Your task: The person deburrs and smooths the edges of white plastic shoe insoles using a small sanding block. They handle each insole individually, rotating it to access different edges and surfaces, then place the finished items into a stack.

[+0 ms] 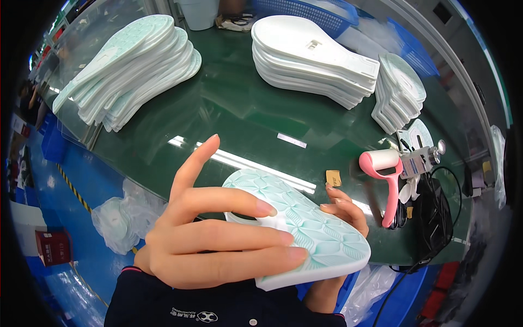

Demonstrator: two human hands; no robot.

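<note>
A white shoe sole (336,235) with a mint-green leaf pattern is held tilted over the near table edge, patterned side up. My right hand (348,210) grips it from beneath, its fingertips showing past the far right edge; the palm is hidden under the sole. Across the top lies my left hand (218,240), three fingers stretched out with their tips on the sole, one digit raised away from it. Beyond my hands stand a stack of pale green-patterned soles (131,71) at the left and a stack of white soles (310,60) at the far middle.
A smaller sole stack (399,92) stands at the right. Nearby are a pink-handled roller (389,188), a clear metal-topped bottle (417,163), a black bag (436,218) with a cable, and a paper scrap (333,177). Blue baskets (305,13) sit behind; plastic bags (122,218) lie lower left.
</note>
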